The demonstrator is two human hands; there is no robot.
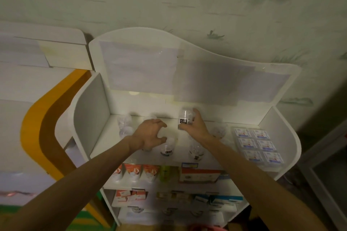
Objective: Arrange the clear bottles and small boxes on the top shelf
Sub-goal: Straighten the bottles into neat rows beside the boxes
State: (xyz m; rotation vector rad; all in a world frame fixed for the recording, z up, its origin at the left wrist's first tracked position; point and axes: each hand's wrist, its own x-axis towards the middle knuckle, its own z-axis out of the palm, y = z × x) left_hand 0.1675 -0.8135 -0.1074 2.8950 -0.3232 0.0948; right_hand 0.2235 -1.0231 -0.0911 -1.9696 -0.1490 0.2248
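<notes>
The person's right hand (195, 127) gripped a clear plastic bottle with a dark label (185, 121), fingers curled round its side and thumb at its base, holding it near the back of the white top shelf (172, 153), about midway along. Whether the bottle stood on the shelf or was lifted off it could not be told.

The left hand (150, 134) hovered just left of it, fingers and thumb curved into a wide claw and holding nothing, above a blurred clear bottle (150, 118) at the back. Two more clear bottles (124, 125) stood at the shelf's left end, one behind the other. Along the front edge stood a clear bottle with a dark band (167, 149) just below the left hand, and another clear bottle (196, 151) beside the right forearm. A further clear bottle (218, 131) showed to the right of the right wrist.

At the right end of the shelf lay six small white boxes with blue and red print (257, 146), set in two columns of three, touching one another.

On the shelf below stood orange and white pouches (134, 171), a green container (166, 172) and a wide white and orange carton (200, 175). Lower shelves held more small packages, too blurred to identify. The unit had a curved white back panel (150, 58) against pale patterned wallpaper (187, 2).
</notes>
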